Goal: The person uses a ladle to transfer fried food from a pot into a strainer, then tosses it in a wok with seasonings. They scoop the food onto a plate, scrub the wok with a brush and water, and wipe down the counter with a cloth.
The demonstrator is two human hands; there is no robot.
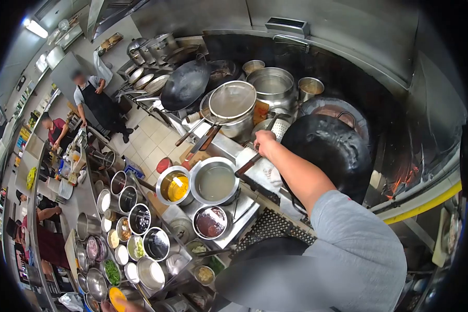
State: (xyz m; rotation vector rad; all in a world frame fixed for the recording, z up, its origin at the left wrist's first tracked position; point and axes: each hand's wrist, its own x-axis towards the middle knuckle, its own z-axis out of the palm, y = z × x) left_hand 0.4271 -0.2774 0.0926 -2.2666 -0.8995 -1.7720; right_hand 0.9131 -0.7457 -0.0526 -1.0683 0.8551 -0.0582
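Observation:
My right hand (265, 143) reaches out from a grey sleeve, closed around a long-handled cooking tool. The tool's brown wooden handle (247, 164) sticks out below my fist, and its dark shaft runs up towards a perforated metal piece (278, 129). Whether those two are joined I cannot make out. Just right of the hand is a large blackened wok (325, 151). At the bottom edge my left hand (124, 306) shows only in part, its fingers apart beside a round orange-yellow item (117, 298). Most of that hand is cut off.
A round strainer (233, 99) rests over a pot. Flames (402, 182) burn at the right. Steel pots of yellow liquid (174, 188), cloudy liquid (215, 182) and dark red sauce (210, 222) stand nearer. Several ingredient containers crowd the lower left. A person in an apron (96, 99) stands beyond.

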